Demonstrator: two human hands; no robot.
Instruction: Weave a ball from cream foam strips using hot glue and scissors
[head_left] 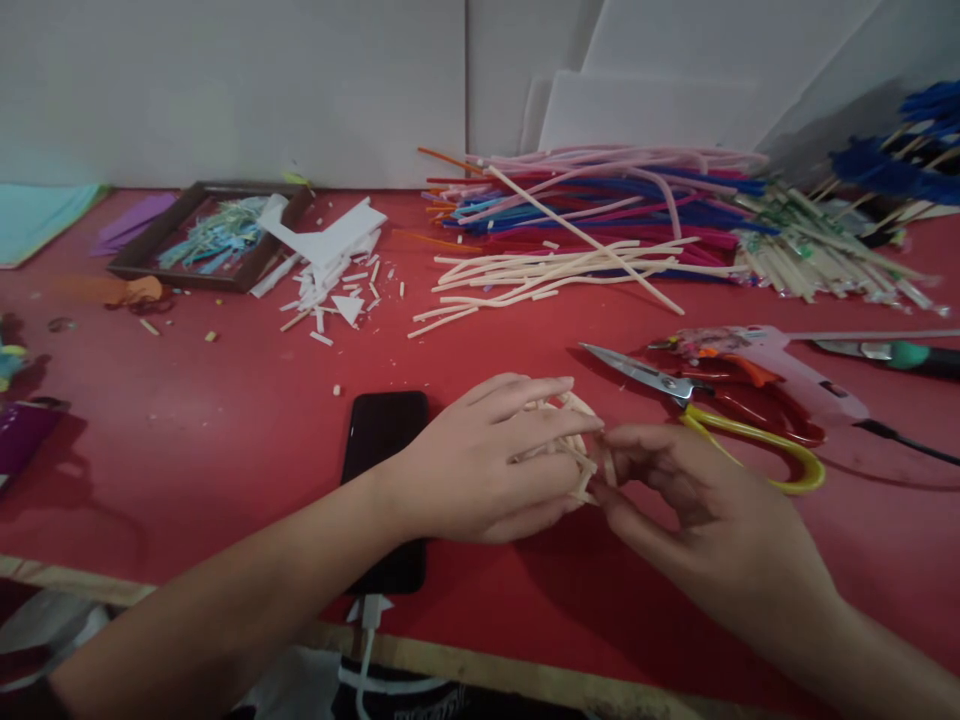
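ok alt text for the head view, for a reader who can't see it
A left hand holds a small pale piece over a red table, the right hand at its edge. A phone lies partly under the left forearm; scissors, a glue gun and coloured rods lie beyond.

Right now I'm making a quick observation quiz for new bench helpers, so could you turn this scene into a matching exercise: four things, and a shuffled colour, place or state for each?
Things:
1. Phone
2. Pale piece
3. Glue gun
4. Scissors

Descriptions:
A. Pink, with a black cord
B. In the left hand, with the right hand at its edge
C. Metal blades, partly yellow handle
D. Black, joined to a white cable

Pairs: 1-D, 2-B, 3-A, 4-C
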